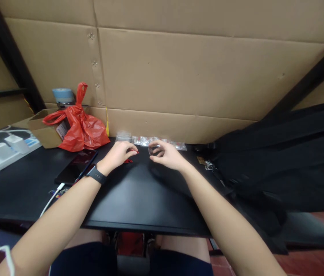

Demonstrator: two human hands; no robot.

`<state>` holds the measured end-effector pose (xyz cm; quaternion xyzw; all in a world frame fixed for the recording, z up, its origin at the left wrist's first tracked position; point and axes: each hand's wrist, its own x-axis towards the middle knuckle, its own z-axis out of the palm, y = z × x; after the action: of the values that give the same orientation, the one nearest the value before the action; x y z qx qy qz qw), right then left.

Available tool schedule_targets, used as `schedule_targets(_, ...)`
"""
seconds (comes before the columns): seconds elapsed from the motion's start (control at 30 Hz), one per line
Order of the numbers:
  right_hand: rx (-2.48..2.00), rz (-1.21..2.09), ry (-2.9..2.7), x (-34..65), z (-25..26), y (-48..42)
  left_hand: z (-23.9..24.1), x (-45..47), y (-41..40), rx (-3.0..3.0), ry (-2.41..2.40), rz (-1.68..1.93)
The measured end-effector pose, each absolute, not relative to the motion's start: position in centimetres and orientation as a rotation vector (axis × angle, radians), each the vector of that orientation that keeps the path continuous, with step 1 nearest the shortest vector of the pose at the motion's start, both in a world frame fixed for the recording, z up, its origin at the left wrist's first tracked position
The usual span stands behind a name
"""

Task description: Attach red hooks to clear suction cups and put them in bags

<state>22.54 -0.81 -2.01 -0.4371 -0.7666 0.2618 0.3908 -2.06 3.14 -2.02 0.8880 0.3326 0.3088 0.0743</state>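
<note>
My left hand [121,152] is over the far middle of the black table [139,195], its thumb and fingers pinched on a small red piece [137,152]. Just below that hand, another small red item [128,161] lies on the table. A short gap to the right, my right hand [167,154] curls its thumb and fingers round the edge of a small dark round object [150,150], seen almost edge-on. Its exact kind is too small to make out. Behind both hands, clear plastic packets [144,141] lie in a row along the cardboard wall.
A red plastic bag [83,128] and a cardboard box [45,132] stand at the back left, near a white power strip [2,157]. A dark phone or tablet [77,166] lies beside my left forearm. Black cloth [279,157] hangs at right, near small metal rings [208,165].
</note>
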Motion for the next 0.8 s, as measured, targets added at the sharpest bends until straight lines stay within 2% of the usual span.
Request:
schedule_targets(0.13,-0.989,0.699,-1.867,21.1,-1.9,-1.4,-1.6,-1.6,2.5,2.663,0.976,1.01)
schedule_targets(0.3,-0.859,0.7,-1.754,19.6,-1.7,-2.0,-1.8,-0.2,1.3,2.381,0.917,1.178)
schedule_targets(0.53,-0.819,0.552,-1.737,18.7,-1.2,-2.9,-2.5,1.3,0.2,2.058,0.864,1.23)
schedule_targets(0.8,-0.8,0.511,-1.733,18.6,-1.2,-3.1,-2.4,1.6,0.0,1.948,0.85,1.278)
